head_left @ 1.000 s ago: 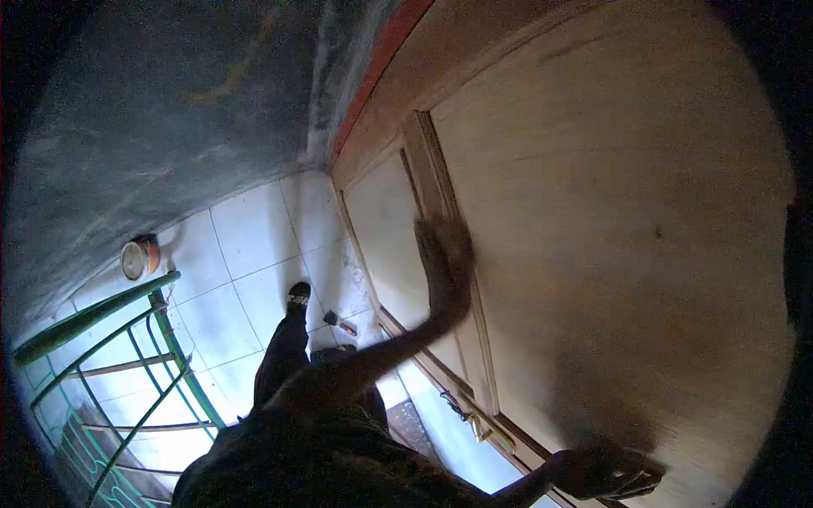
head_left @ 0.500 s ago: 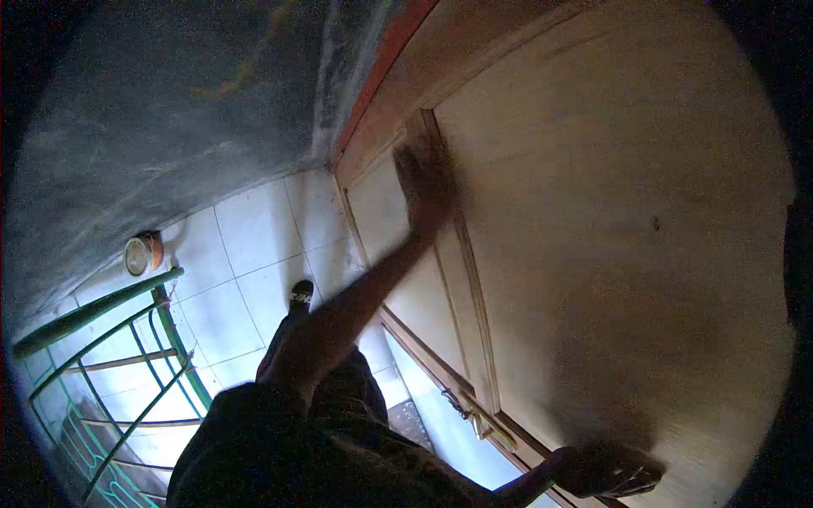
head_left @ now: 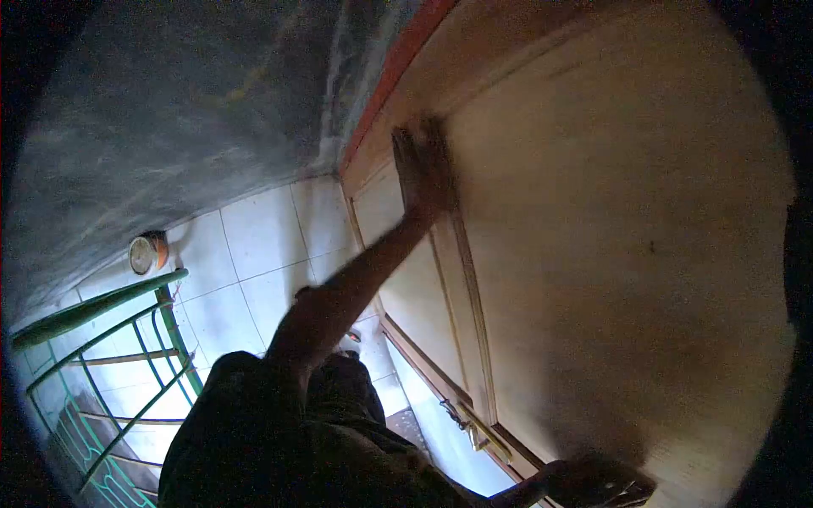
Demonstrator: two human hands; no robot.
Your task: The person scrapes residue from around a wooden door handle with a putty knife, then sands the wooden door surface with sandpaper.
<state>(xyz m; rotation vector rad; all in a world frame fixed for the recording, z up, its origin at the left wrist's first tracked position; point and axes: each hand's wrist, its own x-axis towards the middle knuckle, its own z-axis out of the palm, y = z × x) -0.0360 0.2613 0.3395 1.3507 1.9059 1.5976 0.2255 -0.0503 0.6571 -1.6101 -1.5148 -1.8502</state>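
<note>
As the left hand point(head_left: 424, 173) lies on the door point(head_left: 593, 186) (upper centre), keep its palm flat | left grip: spread, nothing visibly held | right hand point(head_left: 597, 481): grip unclear, cannot tell

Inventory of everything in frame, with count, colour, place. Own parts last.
Panelled door: 1, light brown wood, right side
Door handle: 1, brass-coloured, door's lower edge
Small bunch: 1, dark, beside handle, unclear what
Frame strip: 1, red, between door and wall
Wall: 1, grey, upper left
Floor tiles: many, white, left and centre
Round tub: 1, orange with pale top, floor by wall
Metal frame: 1, green, with brown slats, lower left
Small object: 1, reddish, on floor, mostly hidden
Clothing: dark, bottom centre
Left hand: 1, bare, fingers spread against door
Right hand: 1, bare, by door, lower right, contents unclear
</note>
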